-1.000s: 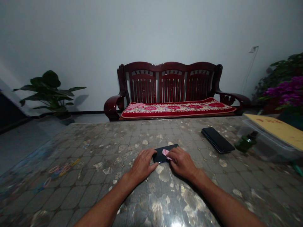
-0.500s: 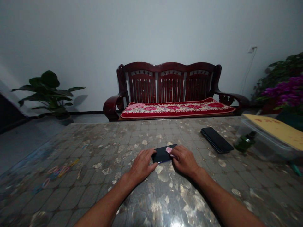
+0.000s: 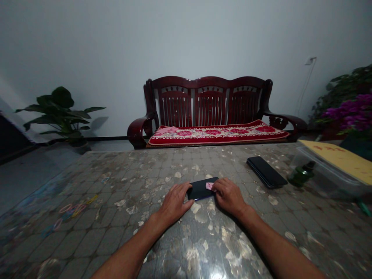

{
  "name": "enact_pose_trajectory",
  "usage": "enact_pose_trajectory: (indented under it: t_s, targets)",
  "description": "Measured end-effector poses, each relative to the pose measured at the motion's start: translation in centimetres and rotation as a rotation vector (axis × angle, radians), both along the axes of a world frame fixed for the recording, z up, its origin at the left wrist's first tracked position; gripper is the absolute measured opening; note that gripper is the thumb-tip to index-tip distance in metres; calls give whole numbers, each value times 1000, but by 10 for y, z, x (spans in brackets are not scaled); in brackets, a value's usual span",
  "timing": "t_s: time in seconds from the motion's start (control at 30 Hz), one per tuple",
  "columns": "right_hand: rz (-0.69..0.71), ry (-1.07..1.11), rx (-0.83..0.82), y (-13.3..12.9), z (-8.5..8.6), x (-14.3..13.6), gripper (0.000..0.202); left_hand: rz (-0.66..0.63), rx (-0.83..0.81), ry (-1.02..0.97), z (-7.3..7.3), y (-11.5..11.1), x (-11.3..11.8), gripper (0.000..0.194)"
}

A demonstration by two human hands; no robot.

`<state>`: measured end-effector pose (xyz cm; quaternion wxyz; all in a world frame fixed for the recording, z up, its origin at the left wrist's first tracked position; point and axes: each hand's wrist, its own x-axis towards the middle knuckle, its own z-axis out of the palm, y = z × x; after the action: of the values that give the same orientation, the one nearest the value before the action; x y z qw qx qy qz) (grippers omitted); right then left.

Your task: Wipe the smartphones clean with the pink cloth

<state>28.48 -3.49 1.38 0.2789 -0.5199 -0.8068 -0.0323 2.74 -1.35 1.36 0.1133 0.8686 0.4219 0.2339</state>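
Head view: one phone (image 3: 202, 189), dark, flat on the patterned table (image 3: 162, 166), its long axis running across the person's front, right end slightly farther off. One left hand (image 3: 174, 201), at the phone's left end, thumb and fingers parted about its near and far corners. One right hand (image 3: 229, 195), at the opposite end, fingertips pinching a pink cloth (image 3: 209, 186) that lay over the right part of the screen. The cloth was nearer the right hand; the screen's middle lay to the left of that pinch, along the long axis, between both hands. Also present: a stack of dark phones (image 3: 266, 172), right and beyond; beside it a green bottle (image 3: 301, 174), then a clear box (image 3: 325, 178); loose coloured bands (image 3: 77, 209), well off to the left.
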Motion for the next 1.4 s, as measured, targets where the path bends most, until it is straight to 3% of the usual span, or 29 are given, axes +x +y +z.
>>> enact_pose_trajectory:
  t_s: [0.13, 0.37, 0.43, 0.67, 0.73, 0.93, 1.0, 1.2, 1.3, 1.4]
  targets:
    - [4, 17, 0, 1, -1, -1, 28, 0, -2, -11, -1, 0, 0, 42]
    - [287, -70, -21, -10, 4, -30, 24, 13, 11, -16, -7, 2, -1, 43]
    - [258, -76, -21, -9, 5, -28, 23, 17, 7, -7, -7, 2, -1, 44]
    - [-56, -34, -59, 9, 2, -5, 26, 0, -2, -32, -5, 2, -2, 44]
    - [-33, -24, -58, 11, 2, -9, 29, 1, 0, -32, -6, 3, -1, 45]
    - [215, -16, -45, 7, 1, -30, 29, -2, 10, -13, -7, 3, 0, 47]
    - [194, -25, -45, 8, 0, -28, 26, 5, 2, 0, -7, 3, 0, 48]
    - [-36, -19, -55, 13, -1, -10, 28, 10, -9, 3, -7, 4, -1, 49]
    - [11, -14, -45, 9, 1, -15, 31, 5, 6, -8, -7, 4, -1, 48]
    - [148, -37, -32, 0, 4, -29, 25, 6, 7, -13, -7, 3, -1, 48]
